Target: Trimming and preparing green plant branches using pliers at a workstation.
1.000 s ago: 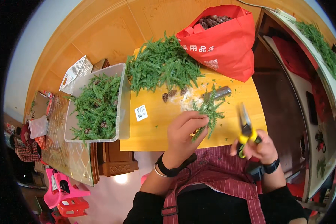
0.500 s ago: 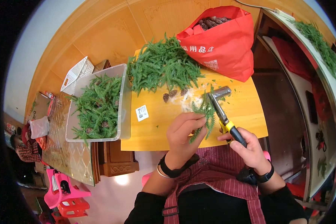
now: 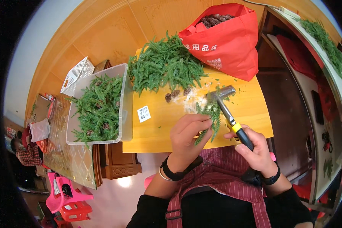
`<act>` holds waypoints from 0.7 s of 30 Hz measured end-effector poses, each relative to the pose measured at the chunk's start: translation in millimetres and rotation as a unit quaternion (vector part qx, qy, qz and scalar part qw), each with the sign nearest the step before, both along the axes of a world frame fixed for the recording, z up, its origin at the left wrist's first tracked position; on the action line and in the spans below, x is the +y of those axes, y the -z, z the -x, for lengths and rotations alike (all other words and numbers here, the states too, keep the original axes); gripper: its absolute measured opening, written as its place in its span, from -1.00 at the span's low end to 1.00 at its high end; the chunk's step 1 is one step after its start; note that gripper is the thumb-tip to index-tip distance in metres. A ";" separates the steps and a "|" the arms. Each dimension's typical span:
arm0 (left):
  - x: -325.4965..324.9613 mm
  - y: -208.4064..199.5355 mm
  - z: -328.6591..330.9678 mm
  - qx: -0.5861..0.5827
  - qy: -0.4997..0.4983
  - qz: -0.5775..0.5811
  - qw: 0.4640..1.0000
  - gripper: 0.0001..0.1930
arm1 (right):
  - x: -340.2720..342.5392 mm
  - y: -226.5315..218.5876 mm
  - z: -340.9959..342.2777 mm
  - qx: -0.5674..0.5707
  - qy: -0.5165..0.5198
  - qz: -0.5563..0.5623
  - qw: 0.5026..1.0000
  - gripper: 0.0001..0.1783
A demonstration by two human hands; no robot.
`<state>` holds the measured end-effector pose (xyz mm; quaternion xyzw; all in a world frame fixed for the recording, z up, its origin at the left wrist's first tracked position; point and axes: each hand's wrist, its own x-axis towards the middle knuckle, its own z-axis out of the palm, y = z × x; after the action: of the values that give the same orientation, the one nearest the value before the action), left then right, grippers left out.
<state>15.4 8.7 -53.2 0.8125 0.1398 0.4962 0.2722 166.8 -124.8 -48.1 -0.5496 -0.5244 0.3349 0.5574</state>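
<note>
My left hand (image 3: 190, 133) pinches a green artificial pine sprig (image 3: 211, 114) above the front part of the yellow table. Its needles spread upward and to the right, next to the blades of a cutting tool. That tool looks like shears (image 3: 231, 121) with black-and-yellow handles, and my right hand (image 3: 254, 148) is closed around them. The metal end points up and left across the sprig's upper part; whether it touches the sprig I cannot tell. A dark, shiny, oblong object (image 3: 227, 91) lies just behind the blades. Several brown pine cones (image 3: 168, 98) sit beyond my left hand.
A heap of green sprigs (image 3: 167, 66) covers the table's back. Left stands a clear plastic bin (image 3: 124, 102) of sprigs and cones. A red bag (image 3: 231, 45) of pine cones is at back right. White crumbs (image 3: 190, 100) and a label card (image 3: 143, 113) lie on the table (image 3: 159, 140).
The shears have shifted slightly right and toward me, and their handles sit closer together. My left hand still holds the sprig, almost in place.
</note>
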 end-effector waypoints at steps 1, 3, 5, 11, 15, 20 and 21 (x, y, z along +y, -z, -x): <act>-0.5 -0.8 0.4 0.001 0.001 0.001 1.000 -0.78 | 0.7 -2.4 -1.6 -0.036 -0.010 0.011 0.999 -0.63; -1.8 -3.0 1.2 0.017 0.026 0.018 0.999 -0.78 | 1.7 -4.5 -4.1 -0.071 -0.020 0.021 0.997 -0.63; -2.4 -2.0 0.7 0.006 0.039 0.047 0.998 -0.80 | 1.6 -5.5 -6.0 -0.033 -0.025 0.041 0.998 -0.65; -0.2 5.4 0.2 -0.037 0.070 0.134 0.988 -0.83 | 1.8 -6.0 -10.7 -0.005 -0.050 0.052 0.997 -0.68; -0.8 3.4 -0.6 -0.031 0.069 0.132 0.988 -0.83 | 1.2 -6.8 -12.2 -0.025 -0.057 0.053 0.997 -0.69; -1.6 5.1 -0.1 -0.030 0.074 0.169 0.982 -0.83 | 1.8 -4.5 -13.4 -0.040 -0.064 0.042 0.996 -0.67; -1.3 5.7 -0.1 -0.030 0.077 0.177 0.981 -0.83 | 2.0 -4.7 -13.7 -0.039 -0.064 0.042 0.996 -0.67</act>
<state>15.4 7.4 -58.9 0.7448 0.1539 0.4653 0.4529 180.5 -122.8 -43.4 -0.5507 -0.5654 0.3699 0.4901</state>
